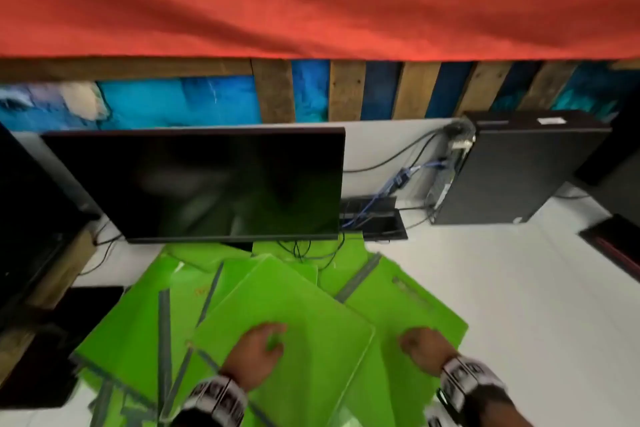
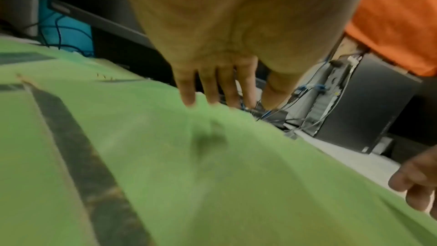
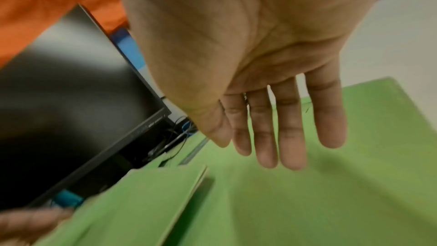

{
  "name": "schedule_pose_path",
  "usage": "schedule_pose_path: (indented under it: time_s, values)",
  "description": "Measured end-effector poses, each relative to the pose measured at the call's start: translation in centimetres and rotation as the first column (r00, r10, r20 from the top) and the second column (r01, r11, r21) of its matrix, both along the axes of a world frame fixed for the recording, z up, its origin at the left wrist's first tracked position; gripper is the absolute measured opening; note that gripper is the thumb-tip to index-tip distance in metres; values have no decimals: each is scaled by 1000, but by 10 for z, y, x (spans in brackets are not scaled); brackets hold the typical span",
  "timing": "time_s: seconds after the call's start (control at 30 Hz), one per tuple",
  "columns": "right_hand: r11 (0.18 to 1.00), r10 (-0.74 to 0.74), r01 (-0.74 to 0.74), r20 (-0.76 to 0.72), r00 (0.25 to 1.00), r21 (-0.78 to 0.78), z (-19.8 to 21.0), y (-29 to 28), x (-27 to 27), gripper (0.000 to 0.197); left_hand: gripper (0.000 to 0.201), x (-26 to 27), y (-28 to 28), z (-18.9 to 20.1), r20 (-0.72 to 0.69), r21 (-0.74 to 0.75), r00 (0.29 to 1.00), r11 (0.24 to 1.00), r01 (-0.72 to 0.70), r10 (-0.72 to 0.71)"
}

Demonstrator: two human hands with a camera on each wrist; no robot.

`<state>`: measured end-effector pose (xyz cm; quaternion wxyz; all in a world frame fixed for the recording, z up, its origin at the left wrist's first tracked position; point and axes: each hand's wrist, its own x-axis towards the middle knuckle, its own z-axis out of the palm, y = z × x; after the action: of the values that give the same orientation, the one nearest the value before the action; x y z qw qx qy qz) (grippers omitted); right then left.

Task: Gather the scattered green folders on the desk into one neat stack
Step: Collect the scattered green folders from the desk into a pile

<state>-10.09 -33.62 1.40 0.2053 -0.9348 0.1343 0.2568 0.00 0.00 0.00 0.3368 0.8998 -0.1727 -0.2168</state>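
Several green folders lie fanned and overlapping on the white desk in front of a monitor. The top folder (image 1: 311, 315) lies tilted across the pile. My left hand (image 1: 266, 343) rests on its near part; in the left wrist view its straight fingertips (image 2: 189, 98) touch the green cover (image 2: 189, 156). My right hand (image 1: 420, 345) is over the right-hand folder (image 1: 408, 295). From the right wrist, that hand (image 3: 279, 137) is flat with straight fingers, hovering above the folder (image 3: 307, 203) and holding nothing. More folders (image 1: 138, 322) with grey spines spread to the left.
A dark monitor (image 1: 207, 184) stands right behind the pile, with cables (image 1: 388, 184) beside it. A black computer case (image 1: 519, 166) lies at the back right. Another screen (image 1: 27, 201) and a black item (image 1: 52, 357) sit at the left. Bare white desk (image 1: 536, 305) is to the right.
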Motion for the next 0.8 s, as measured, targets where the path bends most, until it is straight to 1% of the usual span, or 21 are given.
schedule_pose_path:
  time_s: [0.03, 0.07, 0.1, 0.13, 0.17, 0.2, 0.23, 0.27, 0.33, 0.37, 0.4, 0.43, 0.5, 0.53, 0.57, 0.6, 0.63, 0.67, 0.73, 0.77, 0.8]
  values:
    - [1000, -14, 14, -11, 1000, -19, -5, 4, 7, 43, 50, 8, -5, -5, 94, 4, 994, 998, -58, 58]
    - [999, -46, 45, -10, 999, -21, -2, 10, 11, 47, 60, 13, -9, -6, 190, 81, 973, 986, -147, 129]
    - [999, -45, 45, 0, 999, 0, -4, 16, 17, 52, 64, 15, -14, -2, 227, 181, 949, 948, -262, 218]
    - [997, -60, 59, 22, 998, 45, 1, 24, 22, 55, 66, 15, -17, 2, 197, 289, 930, 888, -357, 310]
    - [996, -53, 48, 57, 997, 75, -2, 31, 27, 57, 70, 12, -19, 2, 131, 368, 920, 843, -392, 370]
    - [994, -43, 36, 72, 996, 106, -1, 38, 31, 59, 74, 8, -20, -1, 77, 413, 918, 825, -385, 390]
    - [989, -36, 24, 78, 996, 146, -5, 43, 35, 62, 77, 4, -22, -4, 45, 444, 929, 826, -347, 367]
    - [985, -39, 30, 52, 998, 168, -3, 48, 39, 66, 78, 0, -25, -5, 24, 465, 951, 839, -283, 307]
    - [975, -76, 71, 20, 997, 210, -7, 53, 46, 75, 78, -7, -32, -5, 9, 454, 990, 881, -131, 143]
    - [972, -101, 98, 7, 995, 215, -10, 54, 47, 78, 78, -11, -35, -6, -12, 443, 998, 895, -57, 69]
    - [969, -130, 128, -5, 992, 210, -9, 55, 48, 76, 77, -13, -37, -6, -26, 421, 999, 907, -6, 18]
    - [967, -147, 145, -7, 989, 207, -11, 52, 49, 70, 74, -13, -37, -7, -31, 382, 1000, 924, 10, 2]
    - [951, -203, 190, 28, 979, 246, -11, 44, 46, 58, 64, -8, -35, -8, -34, 257, 999, 967, 7, 2]
    - [931, -257, 235, 45, 965, 279, -6, 39, 43, 55, 59, -4, -34, -9, -40, 167, 999, 986, -1, 8]
    - [904, -313, 273, 76, 947, 329, -8, 33, 38, 46, 55, 1, -33, -8, -52, 67, 999, 998, -3, 7]
    - [865, -387, 326, 93, 918, 381, -8, 26, 31, 27, 52, 4, -34, -7, -46, -16, 999, 1000, -2, 1]
    - [812, -474, 394, 94, 875, 431, -13, 16, 22, 11, 51, 7, -35, -5, -23, -63, 1000, 998, 2, -4]
    - [741, -573, 473, 80, 816, 476, -27, 3, 11, 8, 50, 10, -37, -5, 19, -78, 1000, 997, -2, 4]
    - [583, -739, 617, 31, 673, 529, -56, -22, -18, 31, 48, 12, -43, -6, 62, -59, 997, 997, -49, 52]
    - [517, -779, 658, -16, 626, 547, -72, -34, -32, 33, 48, 13, -49, -5, 42, -50, 996, 996, -77, 79]
    - [483, -800, 687, -46, 599, 544, -80, -42, -43, 24, 49, 13, -56, -6, 7, -48, 996, 995, -91, 91]
